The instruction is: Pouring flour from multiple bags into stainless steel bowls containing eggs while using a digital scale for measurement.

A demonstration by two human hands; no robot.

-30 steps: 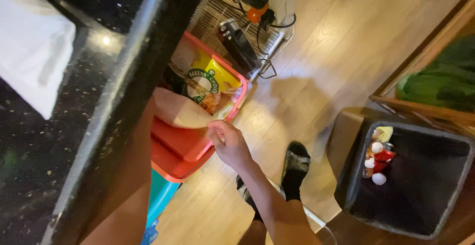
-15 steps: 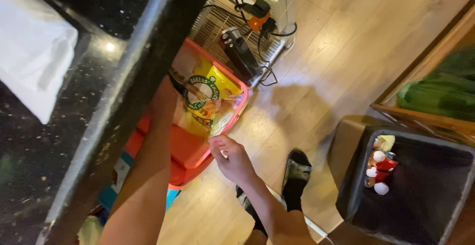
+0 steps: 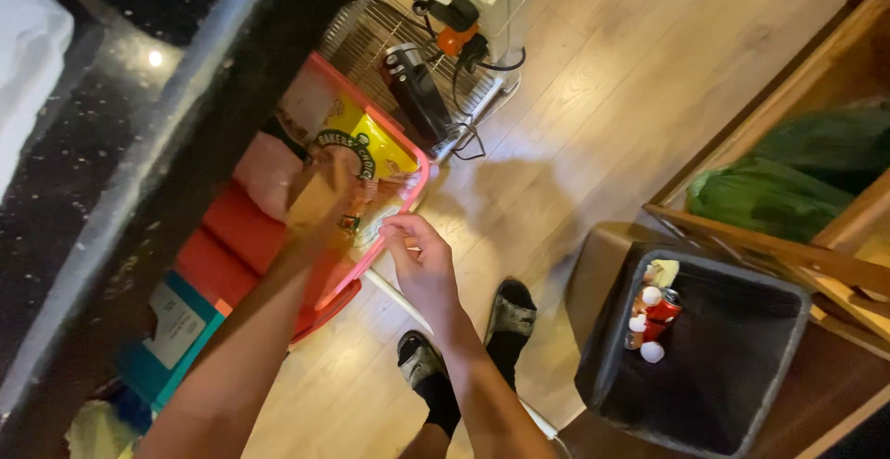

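Both hands over the red bin (image 3: 278, 236): left hand (image 3: 320, 204) gripping a flour bag (image 3: 357, 144), right hand (image 3: 422, 260) fingers loosely curled.

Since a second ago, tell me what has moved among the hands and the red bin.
The left hand has reached forward from the bin's near side into the red bin, now over the yellow bag; whether its grip has closed on anything is unclear. The right hand has come up to the bin's rim, holding nothing. The bin, black trash can and countertop stayed put.
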